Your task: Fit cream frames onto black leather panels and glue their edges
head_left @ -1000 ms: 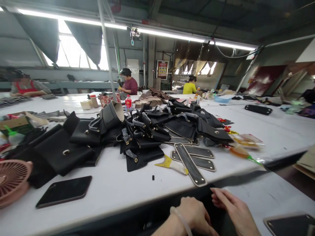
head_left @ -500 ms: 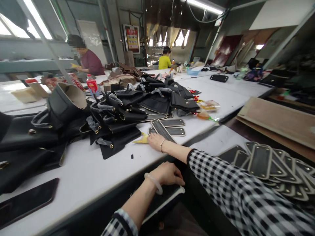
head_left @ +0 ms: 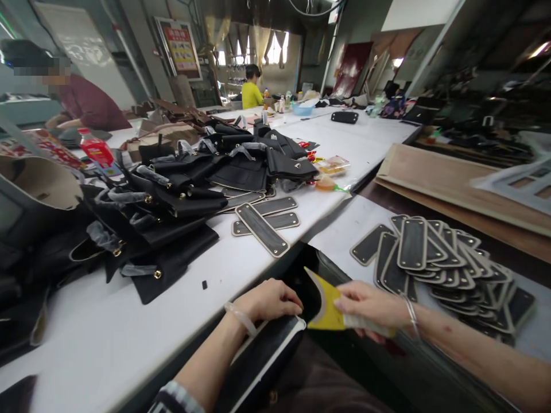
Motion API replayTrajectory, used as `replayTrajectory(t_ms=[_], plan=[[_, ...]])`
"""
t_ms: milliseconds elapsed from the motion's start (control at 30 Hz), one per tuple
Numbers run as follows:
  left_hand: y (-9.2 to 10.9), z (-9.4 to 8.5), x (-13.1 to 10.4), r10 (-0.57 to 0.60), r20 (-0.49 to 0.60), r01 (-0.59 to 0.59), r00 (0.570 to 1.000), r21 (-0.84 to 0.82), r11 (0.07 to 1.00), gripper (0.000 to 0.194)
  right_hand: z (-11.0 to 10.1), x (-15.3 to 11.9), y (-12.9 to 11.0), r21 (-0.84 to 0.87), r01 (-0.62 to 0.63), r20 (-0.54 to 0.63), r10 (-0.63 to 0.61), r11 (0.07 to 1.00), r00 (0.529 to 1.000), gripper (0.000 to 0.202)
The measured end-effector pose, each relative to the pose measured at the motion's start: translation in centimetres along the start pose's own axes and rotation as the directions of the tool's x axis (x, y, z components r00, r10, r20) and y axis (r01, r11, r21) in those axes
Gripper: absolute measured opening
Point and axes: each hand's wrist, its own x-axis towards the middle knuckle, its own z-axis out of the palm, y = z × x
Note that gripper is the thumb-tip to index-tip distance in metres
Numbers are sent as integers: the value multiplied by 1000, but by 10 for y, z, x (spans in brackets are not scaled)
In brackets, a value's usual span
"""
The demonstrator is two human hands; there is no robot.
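My right hand (head_left: 365, 307) grips a yellow scraper (head_left: 327, 307) with a curved edge, held just past the white table's near edge (head_left: 185, 298). My left hand (head_left: 269, 299) presses its fingers on a flat black panel with a pale rim (head_left: 267, 358) that lies below the table edge by my lap. The scraper's blade points toward my left hand. Three long black base strips with studs (head_left: 263, 226) lie on the table above my hands.
A pile of black leather bag parts (head_left: 181, 189) covers the table's left and middle. A fan of several black oval strips (head_left: 434, 255) lies on the lower table at right, beside brown boards (head_left: 451, 178). Two other people work at the far end.
My right hand was on the table by the yellow scraper; it has picked it up and drawn it back to the panel. The camera has turned right.
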Motion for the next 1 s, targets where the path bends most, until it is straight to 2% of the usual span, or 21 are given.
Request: replayTrajectory(t_ms=[100,167,267,433,800,1000], plan=[[-3,-1,2,5,22,-5,1000,-13,1000,29,30,-3,26,155,-125,117,107,980,987,44],[-3,-2,2,-3,26,4,1000,-19,1000,28,46,3,31,179,-165,100,149,970,984,39],[-2,-2,2,-17,14,17,1000,-28,999,29,59,10,25,207,-185,67,175,961,982,31],[-2,-3,0,-33,-25,32,999,-49,998,41,65,10,12,195,-198,21,198,961,980,20],[-4,-3,-2,-18,-31,15,999,-87,996,38,66,13,11,205,-211,42,207,956,977,18],[-5,-3,-1,0,-22,-2,1000,-80,997,37,65,15,8,222,-257,82,245,940,966,19]])
